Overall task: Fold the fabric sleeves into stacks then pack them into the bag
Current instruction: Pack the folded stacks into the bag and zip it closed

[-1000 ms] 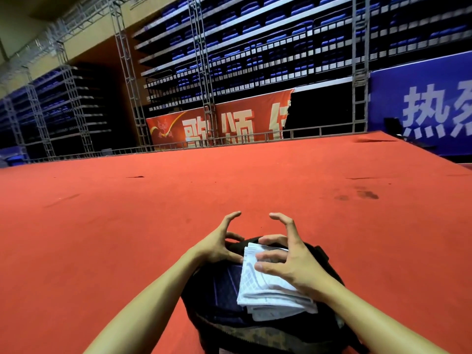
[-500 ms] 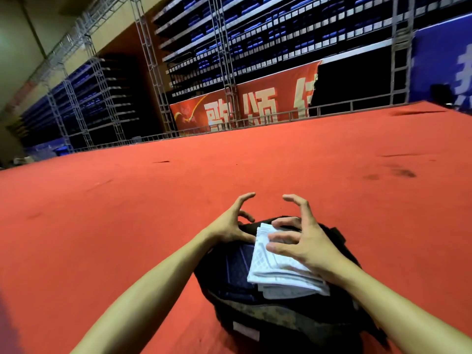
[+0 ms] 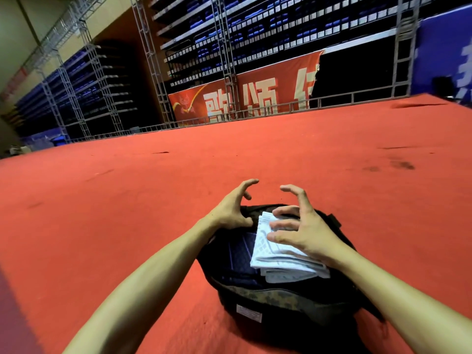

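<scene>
A black bag (image 3: 255,297) with a camouflage band lies on the red carpet just in front of me. On its dark lining rests a folded stack of white patterned fabric sleeves (image 3: 278,259). My right hand (image 3: 304,233) lies on top of the stack, with its middle fingers pressing flat on the fabric and its index finger arched up. My left hand (image 3: 229,210) is at the bag's far left rim. Its thumb touches the rim and its fingers are spread and bent in the air, holding nothing.
Red carpet (image 3: 127,200) stretches all around the bag. A low metal rail (image 3: 229,118) edges it at the back, with truss towers, a red banner (image 3: 242,98) and tiers of blue seats behind. A blue banner (image 3: 447,54) hangs at the far right.
Both hands keep nearly the same pose on the bag and the stack. My view has swung left, so the background has slid to the right.
</scene>
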Available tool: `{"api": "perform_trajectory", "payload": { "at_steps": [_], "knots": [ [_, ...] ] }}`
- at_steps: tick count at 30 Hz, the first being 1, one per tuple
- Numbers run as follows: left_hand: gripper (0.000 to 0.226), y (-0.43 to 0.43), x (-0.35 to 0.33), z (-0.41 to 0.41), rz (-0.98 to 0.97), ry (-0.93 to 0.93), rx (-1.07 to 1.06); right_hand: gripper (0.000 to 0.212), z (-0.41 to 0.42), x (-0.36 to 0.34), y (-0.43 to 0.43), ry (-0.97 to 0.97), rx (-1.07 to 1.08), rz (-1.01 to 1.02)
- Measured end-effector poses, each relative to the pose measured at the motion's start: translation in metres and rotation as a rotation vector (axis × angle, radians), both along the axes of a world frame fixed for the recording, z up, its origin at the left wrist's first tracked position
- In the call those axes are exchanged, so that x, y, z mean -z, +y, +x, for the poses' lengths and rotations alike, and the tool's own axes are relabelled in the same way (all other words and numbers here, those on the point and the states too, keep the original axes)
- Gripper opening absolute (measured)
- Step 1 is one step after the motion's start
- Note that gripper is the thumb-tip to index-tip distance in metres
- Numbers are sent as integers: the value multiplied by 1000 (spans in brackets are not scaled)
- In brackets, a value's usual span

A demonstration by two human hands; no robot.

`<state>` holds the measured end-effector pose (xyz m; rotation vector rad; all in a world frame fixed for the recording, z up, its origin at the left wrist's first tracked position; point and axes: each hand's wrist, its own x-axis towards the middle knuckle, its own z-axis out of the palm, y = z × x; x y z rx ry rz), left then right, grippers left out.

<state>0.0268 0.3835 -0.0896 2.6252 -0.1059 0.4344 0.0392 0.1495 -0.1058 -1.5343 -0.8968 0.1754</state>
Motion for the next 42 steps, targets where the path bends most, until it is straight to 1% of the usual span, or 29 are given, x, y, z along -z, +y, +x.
{"api": "perform_trajectory", "payload": {
  "at_steps": [2, 8, 13, 18, 21, 25, 27, 30, 32, 34, 36, 39, 42],
  "knots": [
    [93, 2, -2, -1, 49, -42, -13, 89, -1, -1, 0, 6, -3, -1],
    [98, 4, -5, -10, 21, 20, -43, 89, -2, 0, -3, 5, 6, -9],
    [98, 3, -26, -24, -223, -14, -63, 86, -1, -5, -3, -12, -18, -13],
    [99, 6, -67, -33, -334, -53, 32, 85, 3, -20, -5, -20, -19, 51],
    [97, 0, -67, -39, -268, -44, 28, 85, 6, -23, -8, 24, 9, 119],
    [100, 6, -34, -56, -126, -64, -47, 86, 7, -12, -14, -39, 78, 117],
    [98, 10, -19, -63, -53, -82, -95, 86, 8, -8, -16, -41, 90, 117],
    [91, 11, -9, -66, -25, -96, -136, 88, 8, -6, -18, -128, 125, 51],
    [91, 15, -16, -65, -2, -76, -132, 92, 7, -5, -20, -231, 162, -58],
    [92, 27, -34, -65, -10, -97, -146, 95, 7, -3, -20, -337, 155, -178],
    [96, 41, -51, -66, -49, -100, -168, 96, 6, -5, -18, -364, 109, -208],
    [99, 36, -55, -70, -57, -59, -165, 93, 7, -8, -14, -317, 97, -132],
    [95, 17, -40, -80, -225, -161, -100, 90, 9, -7, -17, -206, 85, -55]
  ]
}}
